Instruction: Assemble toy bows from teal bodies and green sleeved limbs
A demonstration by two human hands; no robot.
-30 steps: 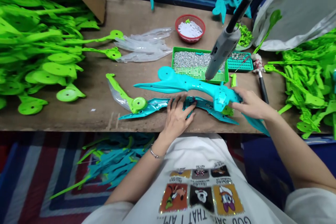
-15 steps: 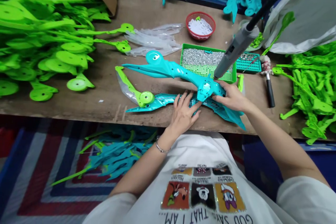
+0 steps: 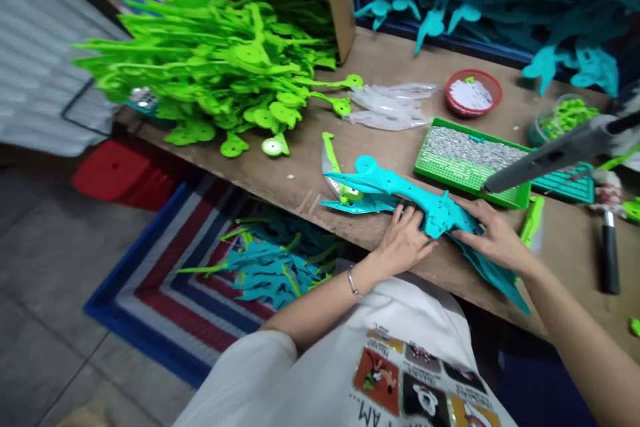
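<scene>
My right hand grips the right part of a long turquoise plastic shell half, thumb on the near edge and fingers on the far side. This upper half lies slantwise over a matching lower turquoise half, largely covering it. My left hand holds the lower half near its middle, with bent fingers whose tips partly disappear beneath the upper piece. At the left end, a lime-green arm with a clear plastic blade sits between the halves. A hanging grey electric screwdriver points down just beyond my right hand.
A green tray of small screws, a red basket of white bits and clear plastic blades lie behind. Lime-green parts are heaped left. A black-handled hammer lies right. Finished-looking turquoise pieces are below the table edge.
My view has swung left, so the bench appears farther right. The upper shell half now covers more of the lower one, and my left fingers are more bent.
</scene>
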